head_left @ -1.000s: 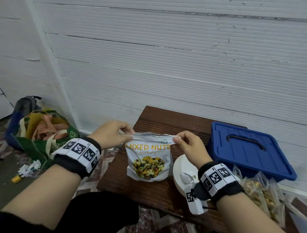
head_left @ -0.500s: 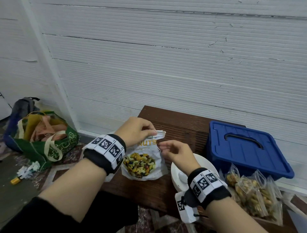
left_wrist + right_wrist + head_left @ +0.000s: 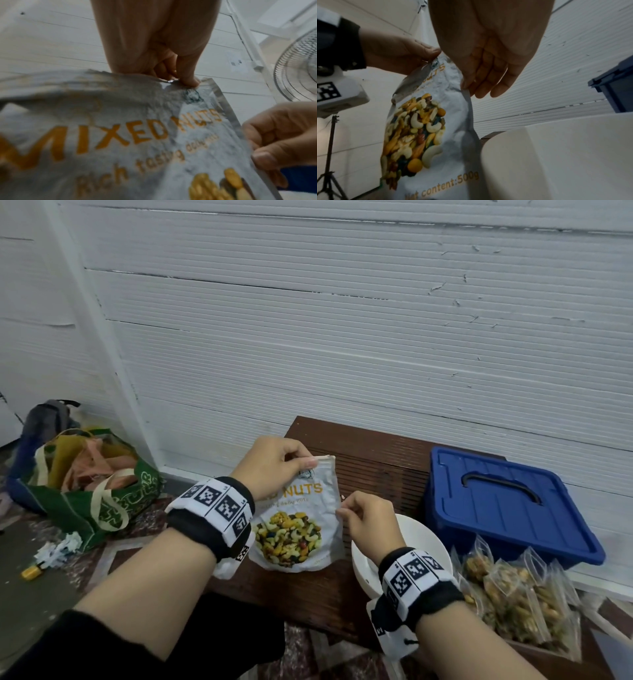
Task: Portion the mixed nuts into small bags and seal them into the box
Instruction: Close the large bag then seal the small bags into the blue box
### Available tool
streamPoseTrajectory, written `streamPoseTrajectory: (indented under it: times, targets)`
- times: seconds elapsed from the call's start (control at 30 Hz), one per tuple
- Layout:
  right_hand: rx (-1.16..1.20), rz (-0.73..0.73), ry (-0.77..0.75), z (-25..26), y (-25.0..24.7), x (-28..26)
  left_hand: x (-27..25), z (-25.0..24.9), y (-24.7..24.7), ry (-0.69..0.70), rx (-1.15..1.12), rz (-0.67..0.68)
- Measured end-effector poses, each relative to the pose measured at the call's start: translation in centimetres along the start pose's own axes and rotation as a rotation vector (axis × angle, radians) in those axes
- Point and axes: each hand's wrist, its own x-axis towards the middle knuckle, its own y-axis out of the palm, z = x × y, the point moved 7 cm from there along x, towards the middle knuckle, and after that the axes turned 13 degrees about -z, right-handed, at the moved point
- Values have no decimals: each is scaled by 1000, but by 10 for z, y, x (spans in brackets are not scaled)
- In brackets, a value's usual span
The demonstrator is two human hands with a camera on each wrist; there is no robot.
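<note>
A white "MIXED NUTS" pouch (image 3: 301,518) stands upright on the brown wooden table (image 3: 376,460). My left hand (image 3: 308,463) pinches its top edge near the right corner; the left wrist view shows the thumb pressed on the pouch (image 3: 120,121). My right hand (image 3: 344,510) pinches the pouch's right side edge partway down, and its fingers (image 3: 481,81) lie against the pouch (image 3: 436,121). The blue box (image 3: 507,508) sits at the right with its lid on. Several small clear bags of nuts (image 3: 513,590) lie in front of it.
A white bowl (image 3: 428,539) stands just right of the pouch, under my right wrist. A green shopping bag (image 3: 102,498) and a backpack sit on the floor at the left. The white wall runs behind the table. A fan (image 3: 298,75) and a tripod (image 3: 327,148) stand nearby.
My left hand slid right along the pouch's top edge, from the left corner to near the right one. My right hand dropped from the top right corner to the side edge.
</note>
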Motion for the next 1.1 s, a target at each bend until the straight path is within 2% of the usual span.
streamPoseTrajectory:
  times: [0.1, 0.23, 0.33, 0.47, 0.6, 0.73, 0.87, 1.0, 1.1]
  targets:
    - [-36, 62, 10, -2, 2, 3, -2, -3, 5, -14, -5, 36]
    - [233, 34, 17, 17, -15, 12, -4, -4, 9, -1, 10, 72]
    - [281, -1, -8, 32, -25, 23, -10, -4, 11, -5, 83, 150]
    - [249, -5, 14, 27, -32, 31, -9, 11, -14, -57, 204, 165]
    - [286, -39, 64, 15, -41, 33, -10, 38, -42, -124, 204, 156]
    - [287, -38, 78, 12, -45, 35, -14, 48, -46, -78, 270, 166]
    - [268, -29, 82, 12, -43, 35, -11, 53, -42, -17, 300, 88]
    - [257, -32, 65, 14, -43, 33, -6, 49, -45, 36, 264, 18]
    - [209, -6, 40, 19, -44, 34, -7, 46, -44, 98, 238, 23]
